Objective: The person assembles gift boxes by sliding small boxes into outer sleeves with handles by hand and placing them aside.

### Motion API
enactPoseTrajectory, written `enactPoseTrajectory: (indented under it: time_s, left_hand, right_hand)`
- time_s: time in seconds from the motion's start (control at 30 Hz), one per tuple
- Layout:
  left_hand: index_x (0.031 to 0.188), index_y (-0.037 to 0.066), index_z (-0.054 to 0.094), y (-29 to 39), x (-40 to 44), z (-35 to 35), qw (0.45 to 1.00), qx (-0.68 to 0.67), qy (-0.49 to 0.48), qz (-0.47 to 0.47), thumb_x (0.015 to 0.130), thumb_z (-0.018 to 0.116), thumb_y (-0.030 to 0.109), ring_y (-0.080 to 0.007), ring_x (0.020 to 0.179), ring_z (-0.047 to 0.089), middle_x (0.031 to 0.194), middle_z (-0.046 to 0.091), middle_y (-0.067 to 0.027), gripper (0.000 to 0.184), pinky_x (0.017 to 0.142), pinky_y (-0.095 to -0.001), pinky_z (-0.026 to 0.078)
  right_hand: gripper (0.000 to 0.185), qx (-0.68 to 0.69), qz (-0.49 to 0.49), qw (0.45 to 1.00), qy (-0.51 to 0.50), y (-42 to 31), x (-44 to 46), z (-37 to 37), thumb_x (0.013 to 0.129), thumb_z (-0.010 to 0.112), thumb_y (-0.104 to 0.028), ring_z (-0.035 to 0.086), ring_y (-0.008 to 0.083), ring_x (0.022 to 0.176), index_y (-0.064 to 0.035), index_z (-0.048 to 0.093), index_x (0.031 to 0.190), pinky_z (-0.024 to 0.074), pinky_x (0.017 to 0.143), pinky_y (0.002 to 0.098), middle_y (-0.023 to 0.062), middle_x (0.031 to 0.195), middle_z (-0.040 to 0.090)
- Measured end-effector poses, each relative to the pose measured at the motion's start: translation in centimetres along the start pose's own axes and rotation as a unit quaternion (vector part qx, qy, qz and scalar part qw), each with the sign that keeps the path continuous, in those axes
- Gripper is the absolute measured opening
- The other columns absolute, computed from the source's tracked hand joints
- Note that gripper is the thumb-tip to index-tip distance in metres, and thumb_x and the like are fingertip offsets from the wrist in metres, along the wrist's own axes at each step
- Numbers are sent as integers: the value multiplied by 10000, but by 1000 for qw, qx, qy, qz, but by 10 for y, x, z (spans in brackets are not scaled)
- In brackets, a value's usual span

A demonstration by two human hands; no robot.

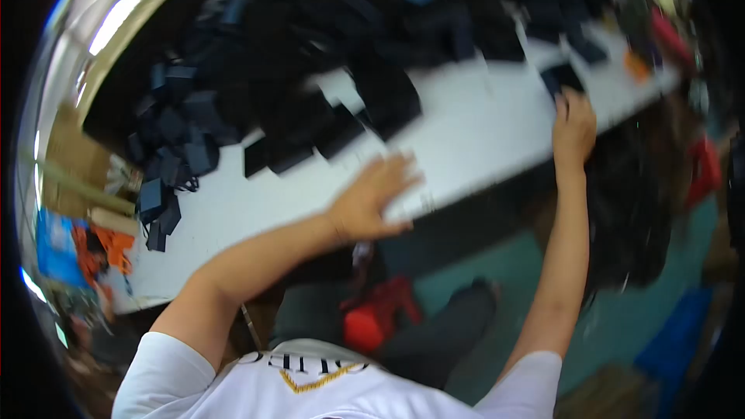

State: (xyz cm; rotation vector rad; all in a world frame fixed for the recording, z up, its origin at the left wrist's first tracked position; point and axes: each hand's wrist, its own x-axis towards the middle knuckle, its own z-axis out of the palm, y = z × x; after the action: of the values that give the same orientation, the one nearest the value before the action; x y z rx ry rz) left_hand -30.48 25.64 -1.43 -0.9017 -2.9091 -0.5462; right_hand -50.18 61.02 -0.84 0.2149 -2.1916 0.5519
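My left hand [376,195] is over the front edge of the white table [458,124], palm down with its fingers spread, and nothing is in it. Farther right, my right hand [574,120] has its fingers closed on the near edge of a flat dark piece [561,77] near the table's right part. Several flat black pieces [330,128] lie beyond my left hand. The picture is blurred, so their details do not show.
Dark box-shaped items [186,128] are heaped at the table's left, and a large dark pile [310,23] covers its far side. An orange item [638,66] is at the right end. Below the table stands a red stool [380,314].
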Motion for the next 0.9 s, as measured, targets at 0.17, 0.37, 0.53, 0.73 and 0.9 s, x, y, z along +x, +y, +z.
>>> enactPoseTrajectory:
  time_s: [0.17, 0.37, 0.53, 0.73, 0.9]
  left_hand:
    - [1501, 124, 510, -1, 7, -1, 1000, 17, 10, 3, 808, 773, 440, -417, 1487, 336, 1601, 379, -226, 805, 1230, -532, 214]
    - [1506, 125, 485, 4, 11, -5, 999, 45, 5, 14, 855, 715, 395, -407, 1484, 341, 1604, 378, -206, 741, 1222, -475, 269]
    - [1522, 129, 460, 13, 10, -4, 998, 63, -4, 12, 896, 673, 385, -397, 1497, 325, 1616, 360, -199, 710, 1232, -469, 253]
    - [1551, 122, 400, 16, 7, -7, 994, 105, -34, 3, 936, 613, 418, -404, 1501, 313, 1628, 323, -220, 715, 1238, -457, 240]
    - [1531, 128, 416, 45, 15, -4, 991, 131, -3, -16, 1002, 529, 458, -383, 1552, 217, 1689, 187, -195, 633, 1249, -493, 191]
  right_hand:
    - [121, 90, 95, 983, 131, -63, -178, -118, 936, 695, -67, 627, 351, 893, 3, 650, 1025, 498, 795, 432, 148, 970, 638]
    - [129, 193, 436, 872, -109, -123, -404, -139, 966, 633, -76, 626, 393, 957, -5, 625, 1074, 510, 821, 449, 172, 1019, 616]
    - [123, 239, 372, 889, -117, -86, -404, -138, 975, 629, -111, 619, 412, 962, -15, 617, 1050, 504, 802, 466, 175, 1030, 618]
    - [118, 240, 417, 859, -177, -73, -412, -131, 966, 635, -121, 618, 422, 953, -23, 625, 1031, 493, 810, 492, 182, 1017, 625]
    - [119, 274, 445, 837, -160, -72, -408, -120, 957, 643, -126, 624, 427, 957, -24, 626, 1018, 498, 813, 494, 184, 1014, 634]
